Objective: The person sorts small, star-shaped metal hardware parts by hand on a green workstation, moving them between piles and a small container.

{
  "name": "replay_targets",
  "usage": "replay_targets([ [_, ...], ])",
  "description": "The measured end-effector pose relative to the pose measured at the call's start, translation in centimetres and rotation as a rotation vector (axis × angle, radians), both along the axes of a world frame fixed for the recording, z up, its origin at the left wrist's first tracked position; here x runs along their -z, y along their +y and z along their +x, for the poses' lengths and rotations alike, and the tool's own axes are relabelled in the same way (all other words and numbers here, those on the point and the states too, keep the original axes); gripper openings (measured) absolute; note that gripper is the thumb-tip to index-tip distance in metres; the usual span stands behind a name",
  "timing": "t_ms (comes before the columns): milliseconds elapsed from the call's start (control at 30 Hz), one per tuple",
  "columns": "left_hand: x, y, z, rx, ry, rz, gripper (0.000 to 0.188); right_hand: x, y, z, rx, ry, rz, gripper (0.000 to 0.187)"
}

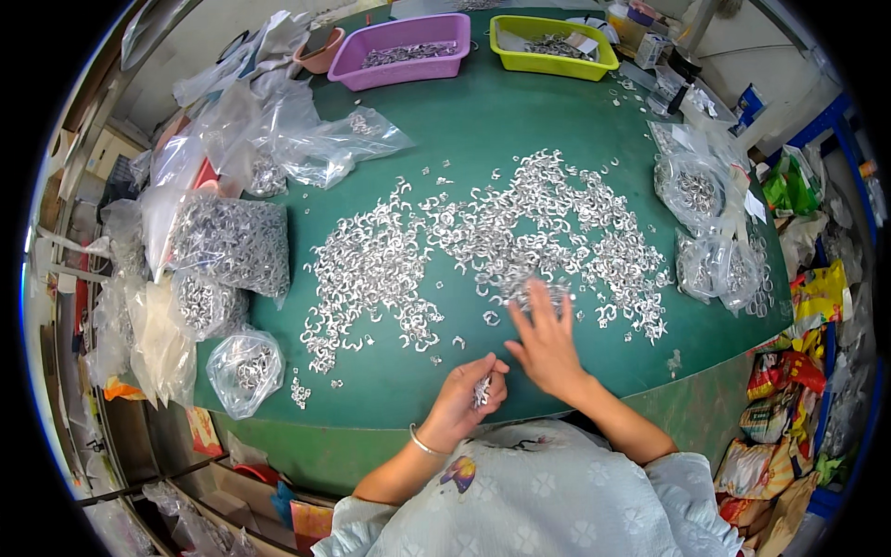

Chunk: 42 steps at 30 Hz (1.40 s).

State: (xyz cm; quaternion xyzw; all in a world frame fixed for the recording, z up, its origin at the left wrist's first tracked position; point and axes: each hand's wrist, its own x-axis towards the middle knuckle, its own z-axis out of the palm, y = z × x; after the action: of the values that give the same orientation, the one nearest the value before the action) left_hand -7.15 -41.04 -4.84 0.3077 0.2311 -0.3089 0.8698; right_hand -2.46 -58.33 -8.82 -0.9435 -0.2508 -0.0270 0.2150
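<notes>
Small silvery C-shaped metal pieces [367, 269] are spread over the green tabletop in a left heap and a larger right heap [543, 209]. My left hand [464, 397], with a bangle at the wrist, is curled near the table's front edge around a clump of metal pieces [482, 390]. Just right of it, my right hand [546, 345] lies open with fingers spread. Its fingertips touch the near edge of the right heap, where the pieces look blurred.
Clear bags of metal parts [230, 239] crowd the left side; more bags [701, 190] lie at the right edge. A purple basin [401, 70] and a yellow-green basin [554, 63] stand at the back. Colourful packets [775, 390] fill a rack on the right.
</notes>
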Motion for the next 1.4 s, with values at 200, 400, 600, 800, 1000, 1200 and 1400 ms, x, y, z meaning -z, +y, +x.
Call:
replay_targets([
  [200,0.0,0.7,-0.7,-0.065,-0.015,0.014,0.029,-1.1,-0.3,-0.3,-0.362,0.13,0.15,0.035],
  [400,2.0,2.0,-1.9,-0.223,0.055,-0.1,0.027,-2.4,-3.8,3.7,0.084,-0.034,0.263,0.036],
  [600,0.4,1.8,-1.8,-0.294,0.157,-0.046,0.033,-2.5,-1.0,4.7,0.0,-0.106,0.163,0.035],
  [800,1.1,3.4,-2.4,-0.387,0.095,-0.137,0.029,-2.6,2.1,5.0,-0.112,-0.087,0.183,0.031],
  [1000,1.0,2.9,-2.7,-0.309,0.07,-0.142,0.021,-2.0,1.9,6.8,-0.171,-0.117,0.203,0.013],
  [1200,1.7,2.8,-2.7,-0.298,0.064,-0.167,0.021,-2.6,-1.6,6.8,0.123,0.06,0.394,0.011],
  [1400,1.5,2.4,-2.4,-0.295,0.076,-0.166,0.024,-2.9,-1.0,5.1,0.114,-0.046,0.206,0.014],
])
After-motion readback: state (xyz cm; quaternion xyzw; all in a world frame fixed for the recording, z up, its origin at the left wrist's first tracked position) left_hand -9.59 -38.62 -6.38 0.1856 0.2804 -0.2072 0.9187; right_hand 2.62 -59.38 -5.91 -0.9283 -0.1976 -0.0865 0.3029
